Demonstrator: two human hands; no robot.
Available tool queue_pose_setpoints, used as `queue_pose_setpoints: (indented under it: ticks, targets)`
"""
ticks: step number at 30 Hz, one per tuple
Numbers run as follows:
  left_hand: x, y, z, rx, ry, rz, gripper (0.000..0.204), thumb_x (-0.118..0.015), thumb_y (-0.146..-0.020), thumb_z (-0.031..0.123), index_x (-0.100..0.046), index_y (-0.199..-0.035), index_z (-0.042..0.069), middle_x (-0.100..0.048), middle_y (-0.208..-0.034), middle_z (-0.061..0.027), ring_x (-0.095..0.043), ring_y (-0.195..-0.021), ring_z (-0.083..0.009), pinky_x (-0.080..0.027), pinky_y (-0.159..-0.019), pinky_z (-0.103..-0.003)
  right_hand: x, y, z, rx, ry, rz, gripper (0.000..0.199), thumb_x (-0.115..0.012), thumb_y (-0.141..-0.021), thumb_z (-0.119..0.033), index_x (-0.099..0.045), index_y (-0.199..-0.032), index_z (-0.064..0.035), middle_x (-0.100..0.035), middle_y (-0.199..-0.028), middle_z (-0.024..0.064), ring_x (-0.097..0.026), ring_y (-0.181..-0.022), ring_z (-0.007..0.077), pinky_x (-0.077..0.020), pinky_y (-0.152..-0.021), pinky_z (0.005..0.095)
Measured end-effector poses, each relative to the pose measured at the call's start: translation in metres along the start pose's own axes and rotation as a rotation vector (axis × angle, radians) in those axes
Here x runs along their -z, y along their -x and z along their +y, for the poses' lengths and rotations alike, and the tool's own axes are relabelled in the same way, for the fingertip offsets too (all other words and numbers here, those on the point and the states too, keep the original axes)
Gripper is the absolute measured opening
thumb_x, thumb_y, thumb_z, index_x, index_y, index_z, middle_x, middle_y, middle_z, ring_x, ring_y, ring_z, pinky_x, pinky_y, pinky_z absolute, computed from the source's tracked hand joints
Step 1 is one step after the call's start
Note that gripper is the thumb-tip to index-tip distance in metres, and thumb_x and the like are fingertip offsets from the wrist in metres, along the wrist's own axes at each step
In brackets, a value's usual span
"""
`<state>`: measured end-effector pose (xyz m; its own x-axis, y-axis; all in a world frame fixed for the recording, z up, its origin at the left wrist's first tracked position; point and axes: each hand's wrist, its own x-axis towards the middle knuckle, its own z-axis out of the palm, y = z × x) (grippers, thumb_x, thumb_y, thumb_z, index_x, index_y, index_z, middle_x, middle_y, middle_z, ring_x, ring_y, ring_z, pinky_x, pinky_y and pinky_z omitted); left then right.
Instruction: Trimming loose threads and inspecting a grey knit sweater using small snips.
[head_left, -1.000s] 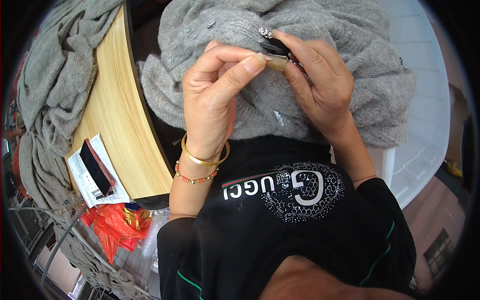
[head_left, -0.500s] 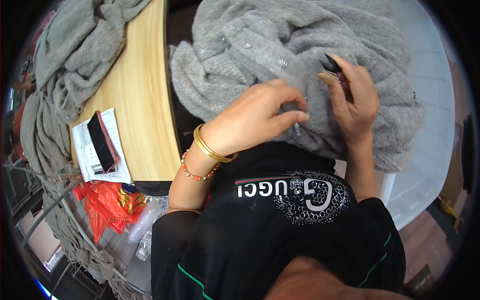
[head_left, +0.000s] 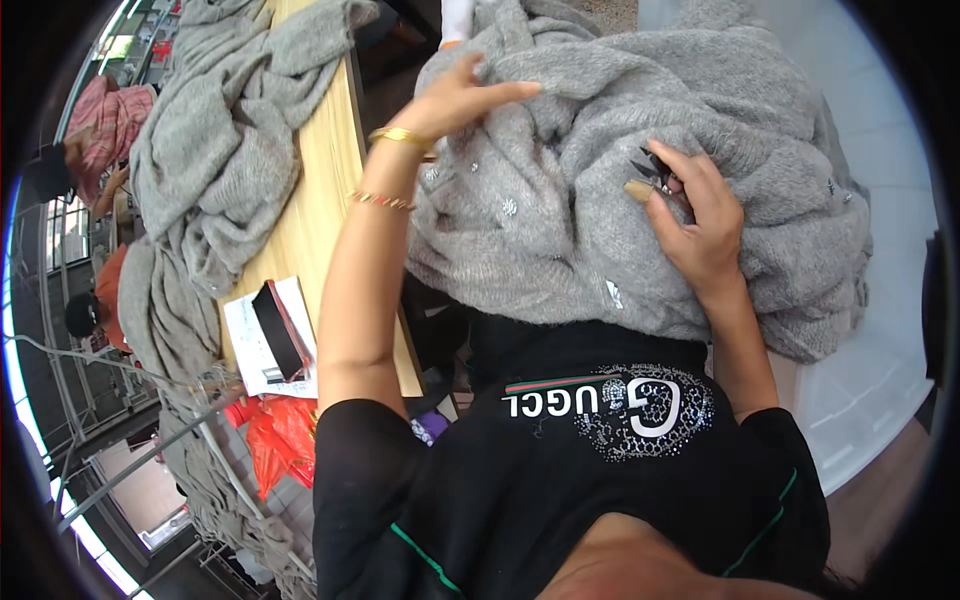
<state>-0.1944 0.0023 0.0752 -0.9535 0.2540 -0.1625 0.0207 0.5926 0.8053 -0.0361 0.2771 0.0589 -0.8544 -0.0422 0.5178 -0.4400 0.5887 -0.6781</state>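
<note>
Two grey knits [head_left: 215, 160] drape the wooden table [head_left: 325, 190].

The grey knit garment [head_left: 600, 200] blankets the space before the person, leaving both hands no bare room there. On the wooden surface [head_left: 320, 190], a strip lies open between a second grey heap [head_left: 220, 150] (far left) and the garment; papers [head_left: 262, 345] block its near end.

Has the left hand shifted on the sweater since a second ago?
Yes. The left hand has left the right hand and reached up the grey sweater, toward its far edge.
</note>
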Motion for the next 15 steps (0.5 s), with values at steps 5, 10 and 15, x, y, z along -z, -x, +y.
queue_pose_setpoints:
  ticks: [5, 10, 15]
  targets:
    - [-0.054, -0.039, 0.003, -0.072, -0.157, -0.32, 0.077, -0.084, -0.078, 0.047, -0.063, -0.136, 0.001, -0.065, -0.135, -0.0209, -0.06, -0.126, -0.0319, -0.047, -0.107, -0.038, 0.01, 0.005, 0.0, -0.081, -0.081, 0.03, 0.045, -0.08, -0.081, 0.001, -0.07, -0.125, -0.0037, -0.058, -0.09, 0.0015, -0.05, -0.072, 0.0094, -0.0417, -0.062, 0.0216]
    - [0.001, -0.052, 0.071, 0.152, 0.174, -0.092, 0.028, -0.05, -0.101, 0.011, -0.068, -0.114, -0.005, -0.071, -0.111, -0.0122, -0.067, -0.103, -0.0173, -0.056, -0.087, -0.028, 0.021, 0.014, -0.003, -0.083, -0.136, 0.045, 0.043, -0.081, -0.082, 0.0, -0.069, -0.123, -0.001, -0.059, -0.091, 0.0021, -0.049, -0.073, 0.0091, -0.041, -0.064, 0.0209]
    - [0.24, -0.109, 0.081, -0.429, 1.111, -0.353, 0.035, -0.046, -0.108, 0.025, -0.054, -0.136, 0.006, -0.053, -0.146, -0.0124, -0.063, -0.105, -0.0185, -0.052, -0.097, -0.035, 0.022, -0.002, -0.03, -0.025, -0.124, 0.023, 0.049, -0.082, -0.073, 0.002, -0.07, -0.121, -0.0017, -0.066, -0.089, 0.0075, -0.056, -0.07, 0.0152, -0.0467, -0.061, 0.0249]
